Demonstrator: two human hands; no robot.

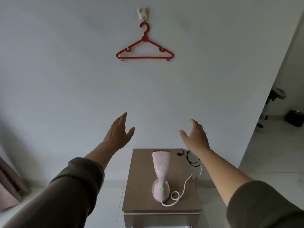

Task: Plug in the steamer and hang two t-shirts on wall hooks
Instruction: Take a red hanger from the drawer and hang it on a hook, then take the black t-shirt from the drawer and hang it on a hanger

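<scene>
An empty red hanger [144, 47] hangs from a white wall hook [142, 14] high on the wall. Below it, a pale pink steamer [160, 175] lies on a small brown table [141, 178], a green light glowing near its base. Its white cord [182, 190] loops off the table's right side toward the wall. My left hand [119, 133] and my right hand [196, 137] are both raised in front of the wall, fingers spread, holding nothing. They are well below the hanger and above the steamer. No t-shirt is in view.
Black cables [191, 159] hang at the table's back right corner by the wall. A doorway on the right opens onto a room with a black box [295, 118] on the floor. A curtain [9, 178] edge shows at the far left.
</scene>
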